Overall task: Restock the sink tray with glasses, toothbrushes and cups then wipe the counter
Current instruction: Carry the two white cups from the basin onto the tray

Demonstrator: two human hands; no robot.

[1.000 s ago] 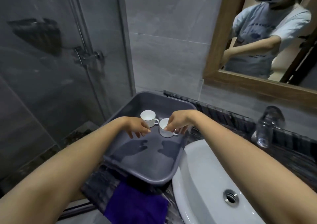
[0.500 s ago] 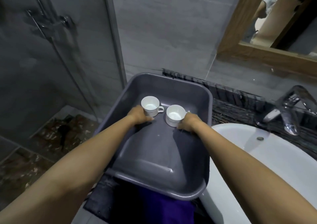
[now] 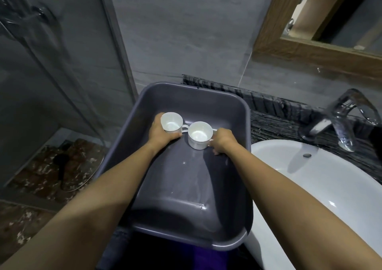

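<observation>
A grey plastic tray (image 3: 144, 112) sits on the dark counter left of the sink. Two white cups stand upright inside it, side by side. My left hand (image 3: 160, 132) wraps around the left cup (image 3: 171, 122), fingers curled on its side. My right hand (image 3: 224, 140) grips the right cup (image 3: 200, 134) at its handle side. Both cups look empty. No glasses or toothbrushes are in sight.
A white sink basin (image 3: 310, 176) lies to the right, with a chrome tap (image 3: 349, 116) on the dark stone counter (image 3: 275, 123). A purple cloth (image 3: 206, 258) lies under the tray's near edge. A glass shower screen (image 3: 51, 73) stands at the left; a wood-framed mirror (image 3: 310, 48) hangs above.
My view has tilted down and moved closer to the tray. Both hands have closed more firmly around the cups, which stay side by side in the tray.
</observation>
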